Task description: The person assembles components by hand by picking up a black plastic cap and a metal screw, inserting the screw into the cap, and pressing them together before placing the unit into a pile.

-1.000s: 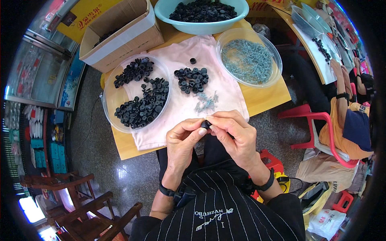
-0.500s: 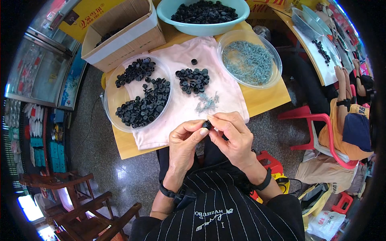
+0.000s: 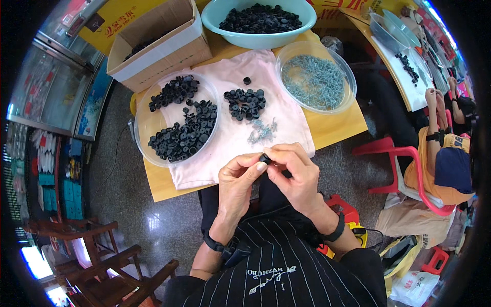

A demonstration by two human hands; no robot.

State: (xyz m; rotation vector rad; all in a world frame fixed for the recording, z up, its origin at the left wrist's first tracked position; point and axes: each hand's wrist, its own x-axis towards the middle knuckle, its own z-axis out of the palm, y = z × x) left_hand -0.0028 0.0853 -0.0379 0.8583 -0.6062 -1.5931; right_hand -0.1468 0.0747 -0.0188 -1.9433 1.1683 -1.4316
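Note:
Just past the table's front edge, my left hand (image 3: pixel 238 179) and my right hand (image 3: pixel 293 175) pinch one small black plastic cap (image 3: pixel 264 158) between their fingertips. Whether a screw sits in it is hidden by the fingers. Right beyond my hands, a small heap of silver screws (image 3: pixel 262 131) lies on the pale pink cloth (image 3: pixel 204 171). Behind that is a cluster of black caps (image 3: pixel 244 104), with one lone cap (image 3: pixel 247 80) farther back. A round clear tray (image 3: pixel 139 130) on the left holds two piles of black caps; a clear tub (image 3: pixel 353 87) on the right holds many screws.
At the back stand a cardboard box (image 3: pixel 158 56) and a light blue basin (image 3: pixel 255 36) full of black parts. A red plastic chair (image 3: pixel 388 148) and a seated person (image 3: pixel 442 158) are at the right. Wooden chairs (image 3: pixel 97 256) stand at lower left.
Both hands stay together on the cap, with only slight finger movement. The whole view has shifted a little; the trays, heaps and cloth look the same.

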